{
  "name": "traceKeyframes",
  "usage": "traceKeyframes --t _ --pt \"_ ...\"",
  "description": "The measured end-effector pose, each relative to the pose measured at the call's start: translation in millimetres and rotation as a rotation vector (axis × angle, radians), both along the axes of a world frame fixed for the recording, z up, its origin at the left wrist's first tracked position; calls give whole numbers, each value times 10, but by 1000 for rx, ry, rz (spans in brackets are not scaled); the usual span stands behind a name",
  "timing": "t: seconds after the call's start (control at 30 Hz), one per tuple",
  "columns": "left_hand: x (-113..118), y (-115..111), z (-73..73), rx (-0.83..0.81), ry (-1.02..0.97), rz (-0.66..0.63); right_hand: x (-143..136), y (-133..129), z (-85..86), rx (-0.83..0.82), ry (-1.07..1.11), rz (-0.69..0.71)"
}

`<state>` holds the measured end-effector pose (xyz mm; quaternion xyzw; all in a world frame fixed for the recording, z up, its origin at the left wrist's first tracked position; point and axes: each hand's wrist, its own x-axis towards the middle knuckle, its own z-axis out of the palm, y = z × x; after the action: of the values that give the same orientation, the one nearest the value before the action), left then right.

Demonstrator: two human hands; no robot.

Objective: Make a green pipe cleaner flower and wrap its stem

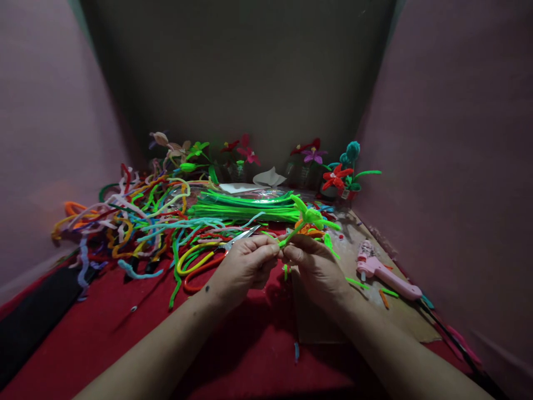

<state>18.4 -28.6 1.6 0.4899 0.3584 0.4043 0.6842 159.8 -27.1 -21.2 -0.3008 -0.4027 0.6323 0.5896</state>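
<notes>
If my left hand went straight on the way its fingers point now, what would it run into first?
Most likely the right hand, directly opposite. The left hand is at the lower end of the green stem; the hands are so close I can't tell whether they touch.

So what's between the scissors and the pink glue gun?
In the head view, the left hand and right hand, pinching a green fuzzy flower by its stem, come between them, then brown cardboard.
</notes>
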Motion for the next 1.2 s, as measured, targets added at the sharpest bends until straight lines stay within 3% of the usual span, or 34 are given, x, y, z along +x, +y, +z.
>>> traceKeyframes --t 0.23,0.57,0.77,0.87,1.0,1.07,1.2 --pt "-19 5 -14 -17 -38 -83 5 46 -9 95 15 119" --pt "-43 19 -68 -194 -155 -182 53 85 -25 54 -11 170" --pt "-32 20 -39 -243 -179 -259 76 91 -19 64 -81 129" --pt "7 -17 0 -52 22 -120 79 101 -66 112 -139 76" --pt "43 -51 -70 592 494 170 66 88 -110 124 -189 -16" --pt "39 -40 -148 835 659 228 59 76 -110 121 -219 -36" --pt "10 4 -214 957 744 212 62 62 -93 133 -242 -25"
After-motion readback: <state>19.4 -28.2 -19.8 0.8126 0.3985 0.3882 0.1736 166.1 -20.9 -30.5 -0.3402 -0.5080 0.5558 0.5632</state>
